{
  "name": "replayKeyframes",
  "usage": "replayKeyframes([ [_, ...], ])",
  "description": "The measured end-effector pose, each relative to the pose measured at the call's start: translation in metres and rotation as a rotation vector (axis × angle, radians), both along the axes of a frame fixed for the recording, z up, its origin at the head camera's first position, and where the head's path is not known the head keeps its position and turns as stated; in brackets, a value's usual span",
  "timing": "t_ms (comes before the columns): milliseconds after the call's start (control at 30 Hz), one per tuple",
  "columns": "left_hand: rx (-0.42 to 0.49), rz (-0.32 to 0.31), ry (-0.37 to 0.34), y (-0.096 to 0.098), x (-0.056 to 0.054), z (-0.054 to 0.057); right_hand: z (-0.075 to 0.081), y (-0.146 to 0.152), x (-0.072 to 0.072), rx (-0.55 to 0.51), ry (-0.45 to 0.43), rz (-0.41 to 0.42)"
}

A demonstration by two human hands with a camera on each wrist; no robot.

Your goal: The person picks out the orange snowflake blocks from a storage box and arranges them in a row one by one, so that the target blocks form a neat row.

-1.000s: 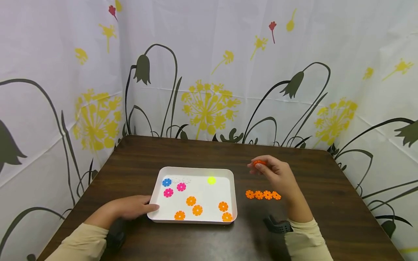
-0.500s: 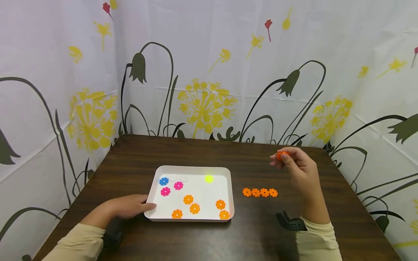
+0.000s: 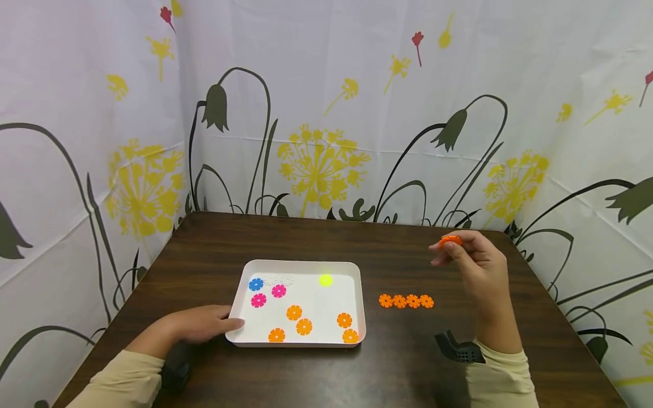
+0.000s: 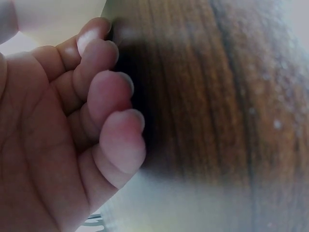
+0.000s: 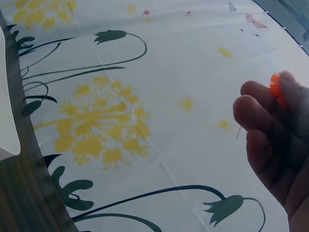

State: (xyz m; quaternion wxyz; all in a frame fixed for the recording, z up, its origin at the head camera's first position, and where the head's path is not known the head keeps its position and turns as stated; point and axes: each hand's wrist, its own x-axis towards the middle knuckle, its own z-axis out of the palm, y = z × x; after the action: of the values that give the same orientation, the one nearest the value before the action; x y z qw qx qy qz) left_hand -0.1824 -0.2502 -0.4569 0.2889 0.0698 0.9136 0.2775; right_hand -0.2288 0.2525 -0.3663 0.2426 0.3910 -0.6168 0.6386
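Note:
A white tray (image 3: 326, 306) lies on the table, and my left hand (image 3: 201, 324) holds its left edge with the thumb over the rim. In the left wrist view the fingers (image 4: 120, 142) of that hand are bent near the wood surface. My right hand (image 3: 479, 266) is raised above the table at the right, pinching an orange notched disc (image 3: 451, 241) between thumb and fingers. The right wrist view shows part of this orange disc (image 5: 276, 89); the rest is hidden by the hand. Below and left of the hand, several orange discs (image 3: 406, 301) lie in a touching row.
Inside the tray are loose orange discs (image 3: 304, 327), two pink discs (image 3: 279, 290), a blue disc (image 3: 256, 284), a yellow disc (image 3: 326, 280) and pale, hard-to-see discs (image 3: 279, 281). A flower-printed curtain (image 3: 326, 113) hangs behind the dark wooden table (image 3: 285, 235).
My right hand has moved to the right, away from the tray, still pinching the orange disc. The left hand keeps its hold, and the view has shifted slightly.

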Motion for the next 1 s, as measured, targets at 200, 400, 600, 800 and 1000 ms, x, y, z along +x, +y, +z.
replayKeyframes([
  [200, 0.004, 0.002, -0.001, -0.0001, -0.0008, -0.0011, 0.0008, 0.0071, -0.0011, -0.022, 0.023, 0.014],
  [400, 0.001, 0.004, 0.0, 0.0012, -0.0001, -0.0004, 0.0021, 0.0089, 0.0017, -0.037, -0.002, -0.048],
  [600, -0.006, 0.009, 0.003, 0.0016, 0.0007, 0.0002, 0.0034, 0.0105, 0.0021, -0.018, -0.019, -0.073],
  [800, -0.001, 0.016, -0.004, 0.0017, 0.0003, -0.0014, 0.0053, 0.0101, 0.0015, -0.015, -0.001, -0.078],
  [1000, -0.002, 0.01, 0.004, 0.0019, 0.0007, 0.0008, 0.0044, 0.0113, 0.0009, -0.027, 0.025, -0.058],
])
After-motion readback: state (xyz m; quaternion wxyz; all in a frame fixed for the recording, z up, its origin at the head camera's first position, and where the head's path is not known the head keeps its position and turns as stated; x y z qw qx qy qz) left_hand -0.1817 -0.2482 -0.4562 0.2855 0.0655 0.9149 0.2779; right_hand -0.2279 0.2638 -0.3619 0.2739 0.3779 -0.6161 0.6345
